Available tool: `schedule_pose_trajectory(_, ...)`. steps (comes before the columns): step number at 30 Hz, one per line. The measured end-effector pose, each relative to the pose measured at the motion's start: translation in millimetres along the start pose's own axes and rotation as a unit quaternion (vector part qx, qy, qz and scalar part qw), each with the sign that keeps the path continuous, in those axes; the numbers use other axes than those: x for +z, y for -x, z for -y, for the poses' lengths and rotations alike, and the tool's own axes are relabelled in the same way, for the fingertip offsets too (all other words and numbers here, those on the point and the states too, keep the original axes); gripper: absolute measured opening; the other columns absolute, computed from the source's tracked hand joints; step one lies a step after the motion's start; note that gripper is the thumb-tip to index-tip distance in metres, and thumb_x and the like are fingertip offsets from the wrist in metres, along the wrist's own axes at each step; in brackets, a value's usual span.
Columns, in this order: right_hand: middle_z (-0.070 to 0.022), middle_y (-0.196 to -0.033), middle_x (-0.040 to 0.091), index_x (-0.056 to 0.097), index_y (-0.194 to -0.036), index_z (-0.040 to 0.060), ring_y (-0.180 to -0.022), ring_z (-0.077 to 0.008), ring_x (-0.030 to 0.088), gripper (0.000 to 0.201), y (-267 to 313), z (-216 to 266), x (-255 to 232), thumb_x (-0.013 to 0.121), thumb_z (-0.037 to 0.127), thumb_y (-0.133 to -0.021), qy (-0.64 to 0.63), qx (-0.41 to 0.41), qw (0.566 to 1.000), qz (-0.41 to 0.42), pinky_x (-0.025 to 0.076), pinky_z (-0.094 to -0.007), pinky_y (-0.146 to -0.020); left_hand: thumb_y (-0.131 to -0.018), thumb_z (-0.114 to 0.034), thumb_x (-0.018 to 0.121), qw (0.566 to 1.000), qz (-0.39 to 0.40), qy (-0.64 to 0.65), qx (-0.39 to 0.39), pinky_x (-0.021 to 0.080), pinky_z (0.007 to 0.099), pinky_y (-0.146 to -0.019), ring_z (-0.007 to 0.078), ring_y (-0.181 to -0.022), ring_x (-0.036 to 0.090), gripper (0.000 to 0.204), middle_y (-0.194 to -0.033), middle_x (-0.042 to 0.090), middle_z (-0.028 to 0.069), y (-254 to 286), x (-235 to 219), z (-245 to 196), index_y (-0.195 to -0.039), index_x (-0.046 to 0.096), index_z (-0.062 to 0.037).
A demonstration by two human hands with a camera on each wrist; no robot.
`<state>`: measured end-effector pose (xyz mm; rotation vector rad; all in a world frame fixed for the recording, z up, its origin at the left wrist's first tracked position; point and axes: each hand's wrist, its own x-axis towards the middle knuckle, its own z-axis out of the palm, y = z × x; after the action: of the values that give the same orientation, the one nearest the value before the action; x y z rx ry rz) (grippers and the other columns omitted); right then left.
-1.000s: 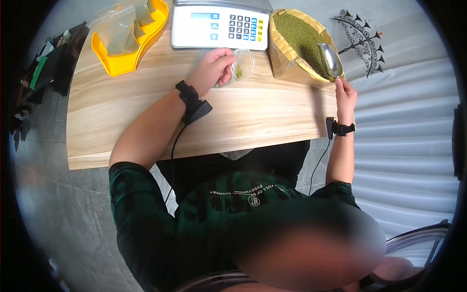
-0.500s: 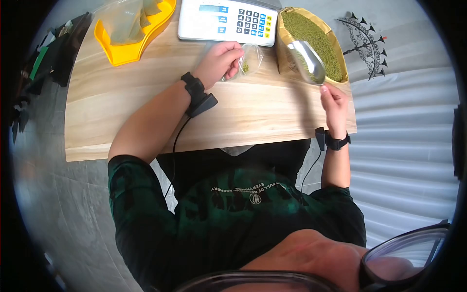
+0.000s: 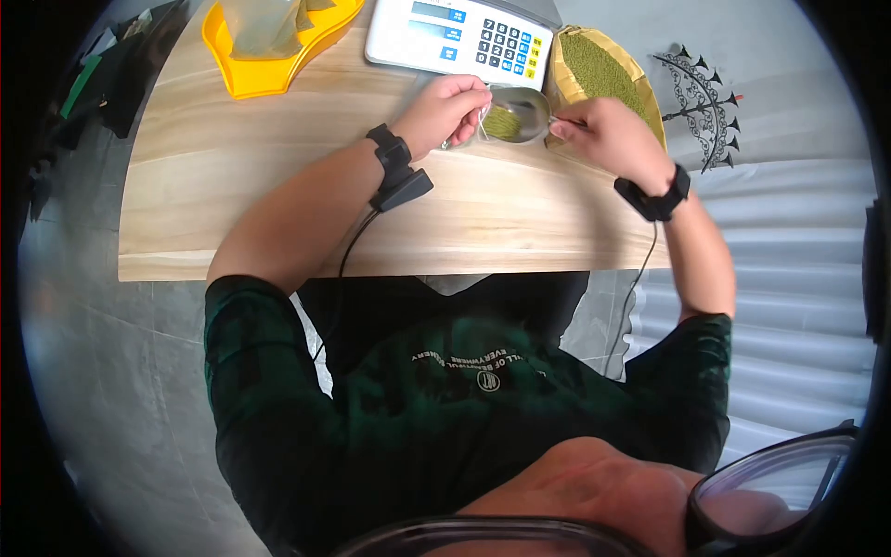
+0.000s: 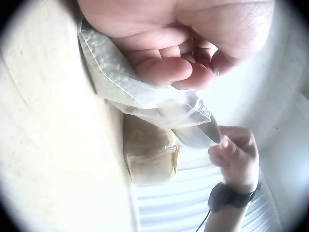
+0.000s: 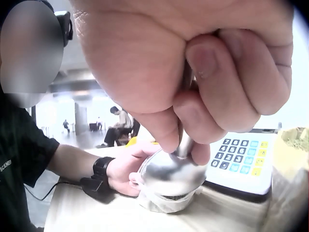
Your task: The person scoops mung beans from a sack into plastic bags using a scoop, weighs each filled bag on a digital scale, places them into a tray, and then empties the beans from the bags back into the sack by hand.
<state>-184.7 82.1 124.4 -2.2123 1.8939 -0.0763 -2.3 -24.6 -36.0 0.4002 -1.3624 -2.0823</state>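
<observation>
My left hand (image 3: 444, 116) pinches a clear plastic bag (image 4: 123, 92) by its edge, low over the wooden table. Small green grains, like mung beans, show through the bag's lower part in the left wrist view. The handle of a metal scoop (image 3: 534, 113) is gripped in my right hand (image 3: 617, 139), thumb and fingers curled round it. Green grains (image 3: 502, 123) lie in the scoop, whose front end sits in the bag's mouth. Right behind my right hand stands an open brown paper sack (image 4: 150, 159), filled with the same grains.
A white digital scale (image 3: 445, 42) stands just beyond my left hand. The yellow tray (image 3: 260, 85) at the back left bears bagged grains. A dark ornate metal piece (image 3: 701, 107) and a white curtain (image 3: 770, 278) are off the table's right side.
My right hand has brought the scoop, loaded with grains, out of the paper sack and leftward to the plastic bag. My left hand keeps holding the bag in front of the scale.
</observation>
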Motion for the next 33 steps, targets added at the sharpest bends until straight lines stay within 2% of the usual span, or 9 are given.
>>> schedule_pose_trajectory(3, -0.0186, -0.075, 0.066, 0.072, -0.09, 0.0018, -0.07, -0.0349, 0.064, 0.025, -21.2, 21.0, -20.0, 0.063, 0.025, -0.089, 0.124, 0.025, 0.988, 0.084, 0.049, -0.042, -0.065, -0.099, -0.017, 0.051, 1.0, -0.003, 0.006, -0.003, 0.032, 0.0208, -0.04, 0.0066, -0.044, 0.043, 0.021, -0.065, 0.048, -0.0013, 1.6, 2.0, -2.7, -0.081, 0.053, -0.0065)
schedule_pose_trajectory(10, -0.0192, -0.076, 0.065, 0.072, -0.09, 0.0012, -0.071, -0.0355, 0.064, 0.024, -21.7, 19.8, -20.6, 0.064, 0.023, -0.088, 0.144, 0.015, 0.986, 0.077, 0.049, -0.0428, -0.066, -0.099, -0.017, 0.051, 1.0, -0.008, 0.001, -0.006, 0.032, 0.021, -0.04, 0.0068, -0.045, 0.044, 0.02, -0.065, 0.049, -0.0007, 2.1, 2.3, -3.2, -0.082, 0.053, -0.0067)
schedule_pose_trajectory(12, -0.0192, -0.076, 0.065, 0.072, -0.092, 0.0011, -0.072, -0.036, 0.064, 0.024, -16.0, 9.0, -21.3, 0.064, 0.023, -0.088, 0.146, -0.03, 0.987, 0.062, 0.049, -0.0423, -0.066, -0.099, -0.017, 0.051, 1.0, -0.006, 0.002, -0.007, 0.032, 0.021, -0.041, 0.0068, -0.045, 0.044, 0.02, -0.065, 0.049, -0.0008, 1.7, -0.2, -2.1, -0.082, 0.053, -0.0066)
schedule_pose_trajectory(19, -0.0196, -0.077, 0.066, 0.072, -0.092, 0.0003, -0.072, -0.0359, 0.063, 0.025, 4.3, 8.0, -45.3, 0.065, 0.024, -0.088, 0.16, 0.005, 0.986, 0.05, 0.049, -0.0416, -0.066, -0.099, -0.015, 0.051, 1.0, -0.001, 0.019, -0.016, 0.032, 0.0208, -0.041, 0.0067, -0.046, 0.043, 0.018, -0.067, 0.048, -0.001, -0.2, -0.1, -0.4, -0.084, 0.053, -0.006)
schedule_pose_trajectory(22, -0.0201, -0.08, 0.067, 0.071, -0.095, -0.0006, -0.072, -0.0356, 0.063, 0.027, 13.3, 3.6, -54.9, 0.064, 0.025, -0.089, 0.134, 0.024, 0.987, 0.087, 0.049, -0.0394, -0.066, -0.099, -0.015, 0.051, 1.0, 0.011, 0.016, -0.01, 0.032, 0.0209, -0.042, 0.0067, -0.046, 0.042, 0.017, -0.067, 0.048, -0.0008, -1.3, -3.6, 2.2, -0.084, 0.053, -0.0058)
schedule_pose_trajectory(26, -0.0206, -0.08, 0.067, 0.069, -0.103, -0.0031, -0.069, -0.0288, 0.063, 0.031, 43.6, -42.6, -55.7, 0.064, 0.026, -0.092, 0.039, 0.046, 0.998, 0.009, 0.05, -0.0347, -0.067, -0.099, -0.016, 0.051, 1.0, 0.012, 0.011, 0.0, 0.032, 0.0212, -0.042, 0.0068, -0.046, 0.043, 0.017, -0.067, 0.048, -0.0007, -0.7, -3.6, 2.1, -0.085, 0.053, -0.0056)
schedule_pose_trajectory(28, -0.0212, -0.078, 0.067, 0.068, -0.103, -0.0044, -0.067, -0.0272, 0.062, 0.033, 60.9, -78.2, -44.9, 0.064, 0.026, -0.092, -0.026, 0.12, 0.977, -0.176, 0.05, -0.0338, -0.067, -0.099, -0.016, 0.051, 1.0, 0.009, 0.015, -0.008, 0.032, 0.0213, -0.042, 0.007, -0.047, 0.043, 0.017, -0.068, 0.048, -0.0006, -0.2, -2.8, 0.6, -0.085, 0.052, -0.0057)
schedule_pose_trajectory(29, -0.0212, -0.078, 0.067, 0.068, -0.103, -0.0044, -0.067, -0.0272, 0.062, 0.033, 67.5, -95.5, -41.4, 0.064, 0.026, -0.092, -0.026, 0.119, 0.976, -0.178, 0.05, -0.0338, -0.067, -0.099, -0.016, 0.051, 1.0, 0.009, 0.013, -0.007, 0.032, 0.0213, -0.042, 0.007, -0.047, 0.043, 0.017, -0.068, 0.048, -0.0006, 0.3, -3.0, 0.1, -0.085, 0.052, -0.0057)
schedule_pose_trajectory(33, -0.0221, -0.08, 0.067, 0.068, -0.1, -0.0037, -0.074, -0.0343, 0.065, 0.036, 81.0, -152.6, -17.0, 0.061, 0.031, -0.093, 0.041, 0.251, 0.951, -0.177, 0.051, -0.0384, -0.07, -0.099, -0.016, 0.051, 1.0, 0.004, -0.003, -0.017, 0.031, 0.0205, -0.042, 0.0068, -0.047, 0.044, 0.017, -0.067, 0.048, -0.001, -1.7, -3.6, 2.3, -0.085, 0.052, -0.0063)
